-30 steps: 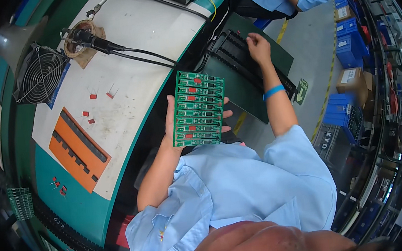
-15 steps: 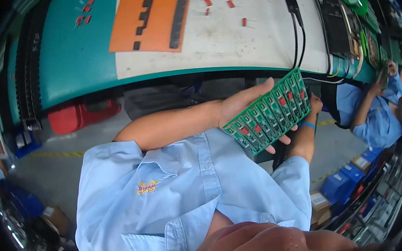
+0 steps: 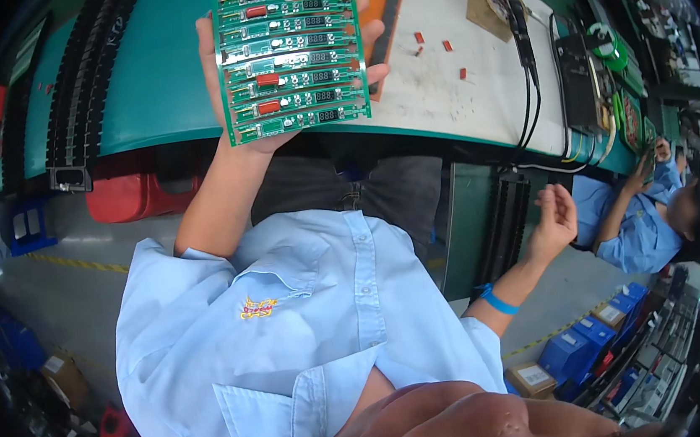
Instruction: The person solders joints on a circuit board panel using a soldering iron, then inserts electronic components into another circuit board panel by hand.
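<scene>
My left hand (image 3: pixel 224 87) holds up a green circuit board panel (image 3: pixel 290 51) made of several strips with red parts and small displays. The panel is lifted in front of the teal-edged workbench (image 3: pixel 153 94). My fingers wrap behind it and show at its right edge. My right hand (image 3: pixel 554 217) hangs free out to the right, fingers loosely apart, holding nothing. A blue band (image 3: pixel 498 299) circles that wrist. It hovers beside a black ribbed rack (image 3: pixel 502 225) below the bench.
An orange mat (image 3: pixel 385 13) and small red parts (image 3: pixel 434 42) lie on the white bench top. Black cables (image 3: pixel 526 75) run across it. A red bin (image 3: pixel 141 196) sits under the bench. A co-worker in blue (image 3: pixel 637 229) sits at right. Blue crates (image 3: pixel 582 348) stand on the floor.
The view has swung round. My left hand raised the green panel up toward the bench top. My right hand came away from the panel and now hangs free at the right.
</scene>
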`<action>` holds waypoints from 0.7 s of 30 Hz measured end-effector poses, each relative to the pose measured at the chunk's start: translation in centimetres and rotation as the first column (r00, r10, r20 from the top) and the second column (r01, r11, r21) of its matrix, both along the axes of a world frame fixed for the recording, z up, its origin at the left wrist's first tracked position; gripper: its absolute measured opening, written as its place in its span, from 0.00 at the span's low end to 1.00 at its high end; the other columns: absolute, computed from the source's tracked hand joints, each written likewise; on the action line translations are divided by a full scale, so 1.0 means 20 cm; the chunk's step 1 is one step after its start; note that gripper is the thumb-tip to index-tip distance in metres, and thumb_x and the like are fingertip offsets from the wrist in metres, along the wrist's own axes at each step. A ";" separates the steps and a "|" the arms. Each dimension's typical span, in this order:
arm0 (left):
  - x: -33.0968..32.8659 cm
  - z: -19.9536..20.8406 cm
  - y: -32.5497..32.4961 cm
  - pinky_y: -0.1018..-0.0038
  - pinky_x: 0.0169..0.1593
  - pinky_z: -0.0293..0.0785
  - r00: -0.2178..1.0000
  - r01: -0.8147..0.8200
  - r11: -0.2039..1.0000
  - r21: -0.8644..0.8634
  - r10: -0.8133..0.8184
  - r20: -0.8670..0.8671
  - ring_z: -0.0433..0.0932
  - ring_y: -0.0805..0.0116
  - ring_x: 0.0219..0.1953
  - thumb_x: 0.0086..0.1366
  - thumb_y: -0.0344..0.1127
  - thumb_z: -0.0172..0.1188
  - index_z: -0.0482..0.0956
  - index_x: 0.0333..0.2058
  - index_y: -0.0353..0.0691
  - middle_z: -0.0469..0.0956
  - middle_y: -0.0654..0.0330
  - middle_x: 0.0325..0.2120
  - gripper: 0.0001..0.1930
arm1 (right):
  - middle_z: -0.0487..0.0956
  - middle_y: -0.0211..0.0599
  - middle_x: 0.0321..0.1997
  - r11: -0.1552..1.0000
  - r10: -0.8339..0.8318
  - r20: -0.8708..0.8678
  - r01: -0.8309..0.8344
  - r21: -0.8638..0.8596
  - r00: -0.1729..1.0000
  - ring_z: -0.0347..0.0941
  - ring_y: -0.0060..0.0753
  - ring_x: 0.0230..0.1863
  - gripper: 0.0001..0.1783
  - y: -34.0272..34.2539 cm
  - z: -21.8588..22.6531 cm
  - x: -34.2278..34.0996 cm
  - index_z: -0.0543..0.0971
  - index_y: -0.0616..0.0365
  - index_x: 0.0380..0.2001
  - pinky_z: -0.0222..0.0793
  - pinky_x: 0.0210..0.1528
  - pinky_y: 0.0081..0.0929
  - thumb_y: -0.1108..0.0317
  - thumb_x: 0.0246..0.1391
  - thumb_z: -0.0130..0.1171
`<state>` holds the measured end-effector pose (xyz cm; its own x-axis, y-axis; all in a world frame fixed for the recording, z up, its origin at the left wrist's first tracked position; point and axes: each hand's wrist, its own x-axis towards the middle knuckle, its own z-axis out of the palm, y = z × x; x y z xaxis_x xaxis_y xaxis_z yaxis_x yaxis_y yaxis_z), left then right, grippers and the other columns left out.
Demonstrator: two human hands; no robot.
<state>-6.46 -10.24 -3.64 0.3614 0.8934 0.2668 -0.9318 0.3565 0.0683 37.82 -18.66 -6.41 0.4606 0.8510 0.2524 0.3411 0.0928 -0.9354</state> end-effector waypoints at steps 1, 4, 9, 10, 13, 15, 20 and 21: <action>-0.04 -0.01 -0.01 0.24 0.71 0.47 0.998 -0.070 0.998 0.002 0.070 0.001 0.54 0.32 0.73 0.56 0.83 0.50 0.48 0.77 0.48 0.54 0.43 0.74 0.60 | 0.86 0.41 0.42 0.990 0.139 0.036 -0.138 -0.017 0.990 0.80 0.25 0.37 0.13 0.02 0.05 -0.12 0.81 0.66 0.50 0.77 0.42 0.18 0.73 0.64 0.65; -0.04 0.01 -0.03 0.26 0.71 0.46 0.990 -0.127 0.992 -0.018 0.125 -0.061 0.54 0.34 0.74 0.55 0.83 0.50 0.46 0.77 0.51 0.51 0.43 0.75 0.60 | 0.83 0.42 0.42 0.916 0.400 -0.090 -0.402 -0.007 0.912 0.76 0.26 0.33 0.14 0.10 0.15 -0.51 0.80 0.67 0.50 0.74 0.40 0.18 0.76 0.62 0.64; -0.05 -0.09 -0.08 0.28 0.72 0.46 0.987 -0.159 0.987 -0.009 0.159 -0.015 0.53 0.36 0.75 0.55 0.83 0.49 0.45 0.77 0.54 0.49 0.44 0.75 0.59 | 0.82 0.43 0.41 0.627 0.770 -0.019 -0.750 0.211 0.638 0.73 0.33 0.37 0.17 0.23 0.31 -1.04 0.83 0.65 0.44 0.72 0.41 0.25 0.80 0.48 0.71; -0.04 -0.12 -0.07 0.28 0.72 0.46 0.986 -0.159 0.987 0.025 0.158 0.046 0.54 0.36 0.75 0.56 0.83 0.49 0.45 0.77 0.54 0.50 0.44 0.75 0.59 | 0.83 0.43 0.44 0.561 0.806 0.116 -0.811 0.167 0.581 0.75 0.35 0.40 0.17 0.24 0.33 -1.12 0.83 0.64 0.43 0.73 0.44 0.28 0.78 0.47 0.73; -0.04 -0.10 -0.06 0.30 0.71 0.51 0.972 -0.233 0.971 0.047 0.232 0.028 0.57 0.37 0.73 0.57 0.84 0.46 0.47 0.77 0.52 0.54 0.45 0.74 0.59 | 0.84 0.42 0.49 0.454 0.817 0.323 -0.878 0.149 0.478 0.78 0.39 0.45 0.18 0.27 0.39 -1.32 0.83 0.62 0.43 0.73 0.49 0.32 0.75 0.46 0.74; -0.01 -0.08 -0.09 0.33 0.69 0.60 0.938 -0.318 0.948 0.016 0.317 -0.141 0.64 0.39 0.70 0.59 0.85 0.42 0.50 0.76 0.49 0.60 0.46 0.71 0.58 | 0.84 0.40 0.52 0.417 0.759 0.449 -0.882 0.220 0.472 0.78 0.41 0.50 0.19 0.27 0.39 -1.42 0.83 0.61 0.43 0.73 0.53 0.35 0.74 0.45 0.75; 0.01 -0.06 -0.11 0.36 0.67 0.68 0.944 -0.324 0.944 -0.065 0.319 -0.084 0.71 0.42 0.66 0.59 0.87 0.39 0.52 0.75 0.46 0.65 0.48 0.69 0.58 | 0.84 0.39 0.54 0.334 0.758 0.544 -0.931 0.149 0.360 0.77 0.45 0.59 0.19 0.25 0.38 -1.46 0.82 0.59 0.43 0.70 0.60 0.40 0.72 0.46 0.74; 0.01 -0.06 -0.11 0.37 0.66 0.69 0.953 -0.303 0.949 -0.086 0.301 -0.037 0.72 0.43 0.66 0.59 0.87 0.39 0.52 0.75 0.46 0.66 0.48 0.68 0.58 | 0.84 0.39 0.55 0.320 0.766 0.553 -0.940 0.115 0.328 0.76 0.46 0.60 0.19 0.25 0.38 -1.47 0.82 0.59 0.43 0.70 0.61 0.41 0.72 0.46 0.74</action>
<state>-6.34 -12.35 -4.93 0.0763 0.9815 0.1754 -0.9953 0.0645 0.0716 8.45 -13.68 1.18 -0.6716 0.4844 0.5606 0.1082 0.8127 -0.5726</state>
